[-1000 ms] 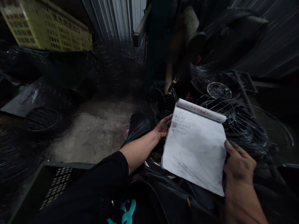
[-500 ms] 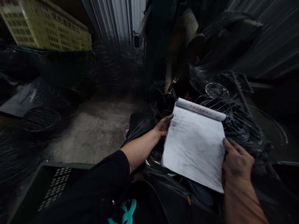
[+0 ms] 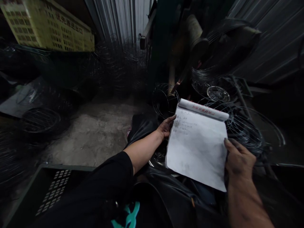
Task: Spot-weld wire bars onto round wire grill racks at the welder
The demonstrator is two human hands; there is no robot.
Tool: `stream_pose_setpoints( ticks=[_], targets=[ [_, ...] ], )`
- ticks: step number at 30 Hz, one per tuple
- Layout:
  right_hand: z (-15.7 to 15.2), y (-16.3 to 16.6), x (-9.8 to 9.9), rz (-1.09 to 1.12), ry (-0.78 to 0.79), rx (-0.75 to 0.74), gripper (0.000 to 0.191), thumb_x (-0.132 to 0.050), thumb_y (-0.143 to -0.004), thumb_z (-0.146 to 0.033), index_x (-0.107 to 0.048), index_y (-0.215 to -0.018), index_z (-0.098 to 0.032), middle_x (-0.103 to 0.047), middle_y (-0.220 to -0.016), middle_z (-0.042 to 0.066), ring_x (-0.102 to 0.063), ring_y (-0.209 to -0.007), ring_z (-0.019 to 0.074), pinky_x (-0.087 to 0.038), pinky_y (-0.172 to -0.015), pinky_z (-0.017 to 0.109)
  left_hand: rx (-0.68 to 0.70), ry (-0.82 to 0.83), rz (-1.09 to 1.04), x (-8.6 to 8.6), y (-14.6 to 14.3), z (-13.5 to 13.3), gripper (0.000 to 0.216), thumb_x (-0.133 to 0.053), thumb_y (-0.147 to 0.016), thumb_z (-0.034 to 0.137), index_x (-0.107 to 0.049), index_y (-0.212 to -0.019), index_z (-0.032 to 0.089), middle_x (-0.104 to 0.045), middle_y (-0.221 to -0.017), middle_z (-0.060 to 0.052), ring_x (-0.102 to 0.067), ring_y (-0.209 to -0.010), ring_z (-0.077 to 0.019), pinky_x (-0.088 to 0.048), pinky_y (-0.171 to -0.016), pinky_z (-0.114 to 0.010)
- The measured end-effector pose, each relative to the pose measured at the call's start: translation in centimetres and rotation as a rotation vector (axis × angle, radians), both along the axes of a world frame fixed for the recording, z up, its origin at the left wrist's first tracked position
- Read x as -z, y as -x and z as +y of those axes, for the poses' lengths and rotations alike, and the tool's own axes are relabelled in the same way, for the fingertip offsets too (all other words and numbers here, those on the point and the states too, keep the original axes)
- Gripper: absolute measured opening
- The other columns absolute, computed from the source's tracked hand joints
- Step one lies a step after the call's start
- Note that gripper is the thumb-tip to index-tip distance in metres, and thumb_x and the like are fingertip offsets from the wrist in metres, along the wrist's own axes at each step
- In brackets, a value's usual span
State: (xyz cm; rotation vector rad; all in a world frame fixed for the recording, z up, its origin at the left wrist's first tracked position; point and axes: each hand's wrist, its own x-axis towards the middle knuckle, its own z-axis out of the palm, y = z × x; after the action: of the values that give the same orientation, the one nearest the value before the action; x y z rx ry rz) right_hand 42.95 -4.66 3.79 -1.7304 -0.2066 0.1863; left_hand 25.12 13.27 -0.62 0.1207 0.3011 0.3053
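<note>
A white notepad (image 3: 197, 148) with its top pages rolled over the upper edge lies tilted between my hands. Several handwritten lines run across the upper left of its page, with grey smudges near them. My left hand (image 3: 166, 127) grips the pad's left edge, its fingers partly hidden beneath. On the right edge, my right hand (image 3: 239, 158) pinches the paper with the thumb on top; both hands look dirty. Behind the pad, bent wire racks or rings (image 3: 244, 129) are heaped, and a round metal wire piece (image 3: 218, 94) sits among them.
Ahead stands a dark machine with a cylindrical arm (image 3: 194, 30) and a copper-coloured tip (image 3: 176, 86). A yellow crate (image 3: 64, 30) is stacked at upper left. At lower left is a green crate (image 3: 26, 196), beside bare concrete floor (image 3: 92, 133). Round wire grids (image 3: 40, 120) lie left.
The view has shifted slightly, and the notepad with my right hand sits a little further left and higher in the picture. Both hands keep their hold on it.
</note>
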Motion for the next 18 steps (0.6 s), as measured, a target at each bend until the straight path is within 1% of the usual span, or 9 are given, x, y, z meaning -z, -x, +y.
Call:
stream_pose_setpoints(
  ticks=[3, 5, 10, 15, 18],
  targets=[
    [-0.1, -0.2, 0.4, 0.0, 0.011, -0.01, 0.058, -0.084, -0.043, -0.037, -0.078, -0.095, -0.011, -0.073, -0.09, 0.007, -0.067, -0.088, 0.0215, -0.055, -0.088, 0.034, -0.023, 0.021, 0.005, 0.1, 0.0, 0.0, 0.026, -0.059, -0.086, 0.032, -0.073, -0.09, 0.011, -0.073, -0.075, -0.01, -0.072, -0.073, -0.0253, -0.053, -0.088, -0.038],
    [-0.2, -0.4, 0.7, 0.001, 0.029, -0.021, 0.059, -0.084, -0.044, -0.038, -0.078, -0.097, -0.012, -0.073, -0.091, 0.006, -0.066, -0.086, 0.0199, -0.054, -0.089, 0.032, -0.039, 0.027, 0.025, 0.1, 0.0, 0.0, 0.025, -0.057, -0.087, 0.031, -0.072, -0.087, 0.011, -0.073, -0.075, -0.01, -0.071, -0.07, -0.0247, -0.053, -0.086, -0.038],
    [-0.2, -0.3, 0.6, 0.025, 0.042, -0.037, 0.057, -0.083, -0.047, -0.037, -0.077, -0.099, -0.013, -0.073, -0.09, 0.005, -0.066, -0.081, 0.0173, -0.054, -0.085, 0.03, -0.053, 0.011, 0.048, -0.1, 0.2, 0.0, 0.026, -0.058, -0.087, 0.033, -0.072, -0.091, 0.012, -0.074, -0.076, -0.009, -0.071, -0.071, -0.0246, -0.054, -0.083, -0.037],
    [0.1, 0.6, -0.2, 0.008, 0.056, -0.028, 0.052, -0.081, -0.048, -0.033, -0.078, -0.095, -0.011, -0.073, -0.092, 0.007, -0.065, -0.087, 0.0194, -0.055, -0.082, 0.028, -0.055, 0.024, 0.053, -0.2, 0.3, -0.1, 0.026, -0.056, -0.087, 0.032, -0.072, -0.089, 0.011, -0.073, -0.075, -0.009, -0.071, -0.071, -0.0248, -0.053, -0.088, -0.039],
    [0.1, 0.5, -0.2, -0.003, 0.038, -0.029, 0.052, -0.081, -0.047, -0.033, -0.078, -0.094, -0.011, -0.073, -0.092, 0.007, -0.065, -0.089, 0.021, -0.055, -0.085, 0.03, -0.055, 0.032, 0.084, -0.2, 0.1, -0.1, 0.029, -0.052, -0.089, 0.033, -0.072, -0.092, 0.011, -0.073, -0.073, -0.009, -0.071, -0.072, -0.0254, -0.053, -0.088, -0.04]
  ],
)
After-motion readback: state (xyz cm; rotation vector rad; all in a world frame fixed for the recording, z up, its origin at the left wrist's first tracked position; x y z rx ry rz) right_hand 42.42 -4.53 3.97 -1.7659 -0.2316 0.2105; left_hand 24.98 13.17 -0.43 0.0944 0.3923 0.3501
